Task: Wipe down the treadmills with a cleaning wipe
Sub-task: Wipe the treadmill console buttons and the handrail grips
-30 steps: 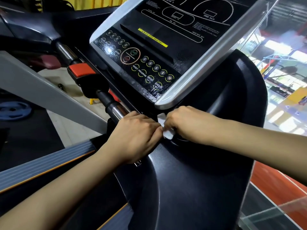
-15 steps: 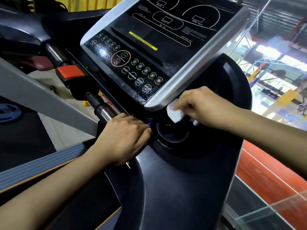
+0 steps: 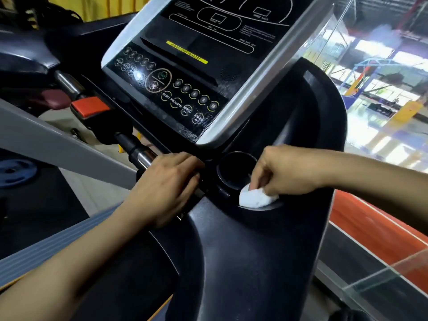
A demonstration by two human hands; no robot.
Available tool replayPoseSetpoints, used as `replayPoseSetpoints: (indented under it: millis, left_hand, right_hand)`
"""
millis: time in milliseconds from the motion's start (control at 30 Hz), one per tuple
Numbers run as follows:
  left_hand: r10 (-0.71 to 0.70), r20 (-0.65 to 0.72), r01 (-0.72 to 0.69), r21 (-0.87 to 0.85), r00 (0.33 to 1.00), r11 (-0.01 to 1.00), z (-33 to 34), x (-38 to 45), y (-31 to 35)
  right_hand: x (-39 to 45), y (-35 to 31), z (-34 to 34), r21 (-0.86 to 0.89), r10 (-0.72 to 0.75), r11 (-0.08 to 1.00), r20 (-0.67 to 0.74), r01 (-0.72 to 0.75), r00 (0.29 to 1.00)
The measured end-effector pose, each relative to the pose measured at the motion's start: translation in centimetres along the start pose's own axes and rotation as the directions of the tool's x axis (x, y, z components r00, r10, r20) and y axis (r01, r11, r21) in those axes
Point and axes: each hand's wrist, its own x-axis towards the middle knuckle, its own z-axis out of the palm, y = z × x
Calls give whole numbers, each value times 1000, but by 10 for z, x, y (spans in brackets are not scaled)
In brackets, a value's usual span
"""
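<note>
The treadmill's black console housing (image 3: pixel 243 251) fills the middle of the view, with its button panel (image 3: pixel 185 72) tilted above. My right hand (image 3: pixel 284 172) pinches a crumpled white wipe (image 3: pixel 256 198) and presses it on the near right rim of the round cup holder (image 3: pixel 234 172). My left hand (image 3: pixel 166 184) grips the inner end of the chrome and black handlebar (image 3: pixel 136 149), just left of the cup holder.
A red safety key clip (image 3: pixel 89 108) sits on the handlebar further left. A grey rail (image 3: pixel 58 144) slants below it. A blue weight plate (image 3: pixel 16 172) lies on the floor at the left. Glass panelling (image 3: pixel 382 89) runs along the right.
My right hand carried the wipe from beside my left hand up to the console's lower edge, then down to the cup holder's near right rim. My left hand kept its grip on the handlebar.
</note>
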Motion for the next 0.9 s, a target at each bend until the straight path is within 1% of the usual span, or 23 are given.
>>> replayPoseSetpoints:
  millis: [33, 100, 133, 200, 233, 267, 333, 400, 533, 567, 633, 700, 733, 833, 867, 900]
  left_hand:
    - [-10, -40, 9, -25, 999, 1000, -4, -3, -8]
    - [-87, -108, 91, 31, 990, 995, -12, -14, -29]
    - [-133, -121, 142, 71, 984, 987, -14, -21, -39]
    - [-176, -98, 185, 83, 979, 979, -15, -30, -51]
    - [-182, -83, 188, 73, 980, 979, -13, -32, -52]
    - [-186, -80, 192, 72, 979, 979, -10, -33, -53]
    - [-189, -87, 196, 76, 978, 978, -5, -33, -54]
    - [-184, -89, 191, 72, 979, 979, -4, -34, -57]
    - [-177, -91, 181, 39, 980, 983, -4, -36, -58]
    - [-180, -88, 181, 3, 980, 984, -4, -37, -57]
    - [-196, -80, 185, -128, 977, 974, -8, -39, -58]
    - [-228, -103, 197, -249, 968, 948, -14, -42, -60]
    - [-248, -131, 207, -266, 960, 942, -17, -43, -61]
    - [-282, -202, 242, -201, 938, 949, -21, -44, -60]
    - [-288, -222, 247, -194, 932, 949, -22, -43, -59]
    - [-288, -251, 244, -193, 924, 950, -23, -43, -58]
  right_hand:
    - [-5, -3, 1, 59, -41, 997, 42, 39, 998]
    - [-10, -8, 3, 175, -118, 980, 118, 96, 986]
    - [-10, -13, 3, 226, -149, 968, 171, 108, 974]
    - [-5, -22, 6, 270, -143, 959, 218, 81, 966]
    - [-1, -28, 9, 236, -147, 967, 204, 97, 968]
    - [4, -34, 13, 172, -148, 978, 164, 120, 975]
    - [20, -44, 21, 101, -121, 988, 64, 114, 991]
    - [39, -53, 24, 106, -102, 989, -18, 103, 995]
    - [83, -69, 31, 153, -72, 984, -138, 93, 988]
    - [91, -70, 34, 156, -65, 983, -174, 92, 983]
    - [100, -69, 39, 148, -64, 984, -233, 100, 970]
    - [95, -67, 38, 133, -68, 985, -274, 108, 959]
    - [88, -67, 35, 124, -69, 986, -282, 107, 957]
    - [65, -64, 22, 87, -95, 989, -226, 117, 969]
    - [58, -64, 18, 87, -108, 988, -232, 131, 967]
    - [51, -65, 14, 103, -124, 982, -283, 159, 951]
